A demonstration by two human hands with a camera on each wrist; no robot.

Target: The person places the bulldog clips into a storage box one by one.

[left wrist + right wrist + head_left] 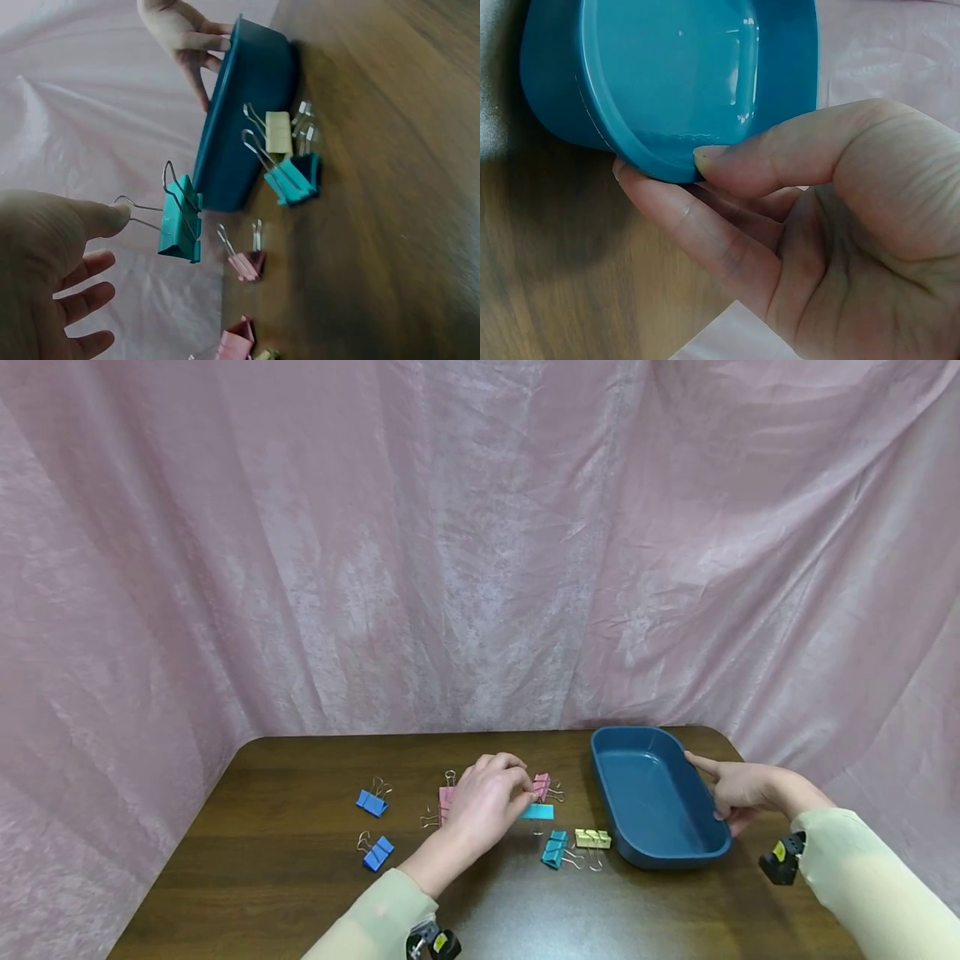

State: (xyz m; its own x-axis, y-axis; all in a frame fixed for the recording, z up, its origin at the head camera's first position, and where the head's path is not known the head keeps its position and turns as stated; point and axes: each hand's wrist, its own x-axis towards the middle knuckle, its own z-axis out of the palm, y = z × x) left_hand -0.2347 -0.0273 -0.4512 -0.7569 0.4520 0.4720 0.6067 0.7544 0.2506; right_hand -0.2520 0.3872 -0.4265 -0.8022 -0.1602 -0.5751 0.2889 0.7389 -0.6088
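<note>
"Confirming: where is the turquoise clip (181, 227)?"
"Above the table (285, 893), just past the thumb tip of the left hand (486, 800), pinched by one wire handle (144, 207); lower fingers (88, 303) loosely spread."
"Right hand (741, 789)?"
"Thumb and fingers gripping the blue tray (652, 797) rim."

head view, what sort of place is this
Probably a tabletop set up for recording, though the wider room is out of view: a pink drape hangs close behind the brown table, which has binder clips and a blue tray on it.
</note>
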